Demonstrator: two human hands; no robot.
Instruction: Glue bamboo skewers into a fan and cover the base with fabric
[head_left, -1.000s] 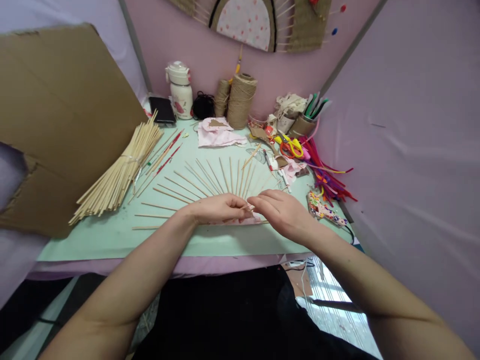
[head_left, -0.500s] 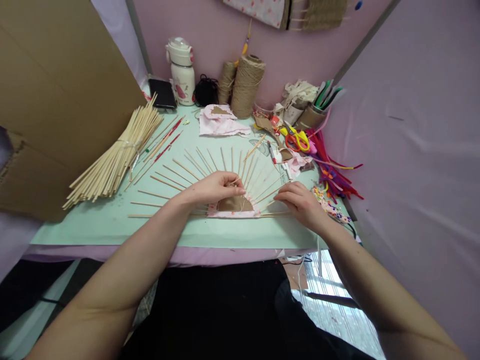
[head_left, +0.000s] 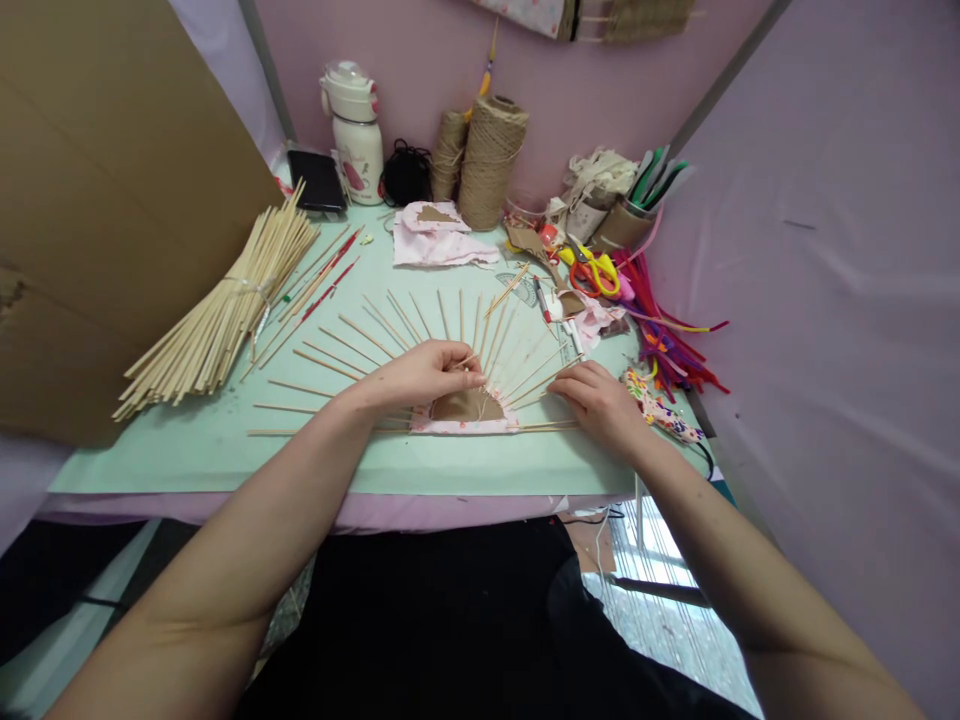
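Observation:
Several thin wooden sticks (head_left: pixel 360 340) fan out on the mint green table (head_left: pixel 225 450) from a brown cardboard half-disc (head_left: pixel 466 406) edged with pink fabric. My left hand (head_left: pixel 420 375) rests on the sticks at the half-disc's upper left, its fingers curled and pinching one stick near the hub. My right hand (head_left: pixel 600 400) lies at the fan's right end, fingers bent down onto the outer ends of the lowest sticks there.
A tied bundle of sticks (head_left: pixel 217 320) lies at the left beside a large cardboard sheet (head_left: pixel 97 200). At the back stand a white flask (head_left: pixel 352 135), twine spools (head_left: pixel 487 165) and a phone (head_left: pixel 319 180). Scissors (head_left: pixel 592 270), pipe cleaners (head_left: pixel 660 340) and scraps crowd the right.
My hands have parted, uncovering the cardboard half-disc. The right hand slid out to the fan's right end; the left hand shifted up onto the sticks. The camera tilted down slightly.

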